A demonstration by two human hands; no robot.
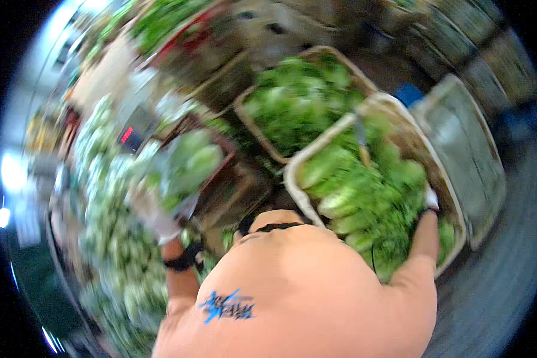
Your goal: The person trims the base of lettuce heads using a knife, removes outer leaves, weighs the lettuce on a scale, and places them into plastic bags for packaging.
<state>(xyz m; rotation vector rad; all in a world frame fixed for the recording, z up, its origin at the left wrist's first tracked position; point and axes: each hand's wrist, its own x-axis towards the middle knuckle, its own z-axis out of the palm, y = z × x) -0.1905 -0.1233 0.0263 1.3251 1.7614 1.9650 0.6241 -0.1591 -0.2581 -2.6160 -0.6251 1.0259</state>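
My left hand (151,210), in a pale glove with a black band at the wrist, is beside a clear plastic bag of green leafy vegetables (191,160). Its fingers are smeared by motion, so their grip does not show. On the other side, my right hand (431,199), also gloved, reaches into a large pale crate (299,194) against green lettuce heads (346,203). Leaves and the wrist hide most of its fingers. What looks like a knife (363,143) with a light handle lies on top of the lettuce.
Behind stands another crate of leafy greens (304,95). A grey-green bin or lid (462,155) leans at the right. Bagged pale-green vegetables (122,256) pile up at the left, near a device with a red-lit display (128,134). Stacked boxes (483,59) line the back right.
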